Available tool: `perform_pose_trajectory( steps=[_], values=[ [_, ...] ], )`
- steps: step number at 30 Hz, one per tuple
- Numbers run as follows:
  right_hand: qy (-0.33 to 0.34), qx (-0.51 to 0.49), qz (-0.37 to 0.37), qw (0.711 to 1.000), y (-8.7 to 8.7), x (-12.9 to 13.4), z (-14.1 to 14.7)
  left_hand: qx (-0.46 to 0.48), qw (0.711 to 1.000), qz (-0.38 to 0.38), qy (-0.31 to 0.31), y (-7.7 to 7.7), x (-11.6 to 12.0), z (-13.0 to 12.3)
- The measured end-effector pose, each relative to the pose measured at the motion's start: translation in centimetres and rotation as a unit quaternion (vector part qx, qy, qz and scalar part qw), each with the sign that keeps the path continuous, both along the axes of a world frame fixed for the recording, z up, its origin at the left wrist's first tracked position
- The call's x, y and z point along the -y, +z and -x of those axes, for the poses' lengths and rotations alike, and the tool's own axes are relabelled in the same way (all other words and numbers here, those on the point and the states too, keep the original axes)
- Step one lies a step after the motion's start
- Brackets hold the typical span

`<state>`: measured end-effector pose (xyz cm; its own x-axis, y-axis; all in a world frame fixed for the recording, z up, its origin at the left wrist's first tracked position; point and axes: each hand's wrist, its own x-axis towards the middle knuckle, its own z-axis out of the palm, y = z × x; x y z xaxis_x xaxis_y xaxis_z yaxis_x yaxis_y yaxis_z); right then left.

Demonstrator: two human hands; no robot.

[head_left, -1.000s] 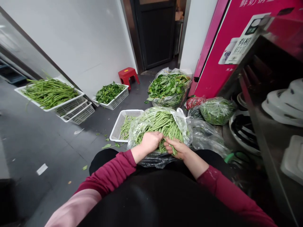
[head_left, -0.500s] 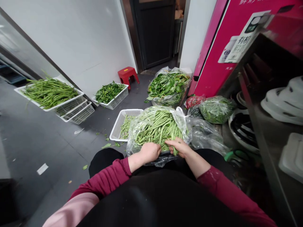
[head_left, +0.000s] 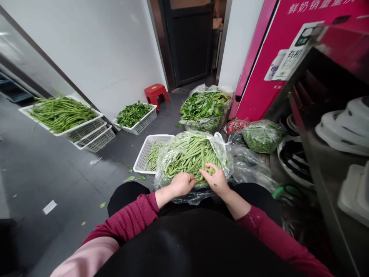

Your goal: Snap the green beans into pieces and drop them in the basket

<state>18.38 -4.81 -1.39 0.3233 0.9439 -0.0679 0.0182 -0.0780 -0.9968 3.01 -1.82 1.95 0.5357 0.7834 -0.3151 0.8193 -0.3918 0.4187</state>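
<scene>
In front of me a clear plastic bag [head_left: 170, 154] lies open, full of long green beans [head_left: 196, 152]. Over the bag's near edge my left hand [head_left: 183, 184] is closed, knuckles up; what its fingers grip is hidden. My right hand [head_left: 216, 180] reaches over the near right part of the beans, thumb and fingers apart, and no bean shows firmly held in it. Just left of the bag, partly covered by it, a white perforated basket [head_left: 141, 156] holds short bean pieces [head_left: 154, 156].
Leafy greens fill another bag [head_left: 206, 104] and a white basket [head_left: 144, 119]. Stacked baskets [head_left: 98, 140] with long green stems [head_left: 62, 113] stand left. A red stool [head_left: 156, 93] is by the wall. A metal shelf [head_left: 323, 181] borders the right; scraps litter the floor.
My right hand has let go of the few beans it held upright, and its fingers have spread. It has moved slightly left, while my left hand stays nearly in place.
</scene>
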Motion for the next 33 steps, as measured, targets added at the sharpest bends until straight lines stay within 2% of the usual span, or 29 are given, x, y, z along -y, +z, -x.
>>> perform_pose_trajectory(
  steps=[2,5,6,8,9,11,12,14,17,20,26,29,33],
  values=[
    [0.013,-0.002,-0.003,1.0,0.4,0.0,-0.6,0.0,0.999,-0.034,0.006,-0.2,-0.5,0.3],
    [0.108,-0.116,0.009,0.987,0.7,-0.1,-1.6,0.096,0.993,-0.062,0.025,0.2,-1.7,0.5],
    [0.142,-0.156,0.014,0.977,0.7,-0.1,-1.8,0.143,0.988,-0.051,0.042,0.5,-2.2,0.4],
    [0.203,-0.217,0.028,0.954,0.8,0.0,-2.1,0.237,0.967,0.042,0.083,1.3,-3.1,0.0],
    [0.232,-0.235,0.037,0.943,0.8,0.1,-2.1,0.282,0.947,0.118,0.1,1.7,-3.5,-0.3],
    [0.278,-0.261,0.047,0.923,0.7,0.4,-2.0,0.358,0.887,0.265,0.12,2.6,-4.2,-1.1],
    [0.294,-0.275,0.05,0.914,0.7,0.5,-2.0,0.391,0.857,0.312,0.126,3.0,-4.5,-1.5],
    [0.312,-0.309,0.052,0.897,0.8,0.6,-2.0,0.451,0.814,0.339,0.14,3.7,-5.0,-2.2],
    [0.351,-0.347,0.067,0.867,0.7,0.7,-2.0,0.507,0.783,0.327,0.152,4.3,-5.8,-2.5],
    [0.379,-0.372,0.076,0.844,0.5,0.7,-1.9,0.53,0.77,0.317,0.159,4.4,-6.6,-2.3],
    [0.381,-0.382,0.09,0.837,0.2,0.8,-1.6,0.536,0.762,0.325,0.159,4.4,-7.8,-2.0],
    [0.36,-0.386,0.122,0.84,0.1,0.7,-1.6,0.515,0.783,0.311,0.156,4.7,-8.1,-1.5],
    [0.278,-0.425,0.142,0.849,0.2,0.2,-1.5,0.5,0.82,0.213,0.18,4.8,-8.0,-0.3]
  ],
)
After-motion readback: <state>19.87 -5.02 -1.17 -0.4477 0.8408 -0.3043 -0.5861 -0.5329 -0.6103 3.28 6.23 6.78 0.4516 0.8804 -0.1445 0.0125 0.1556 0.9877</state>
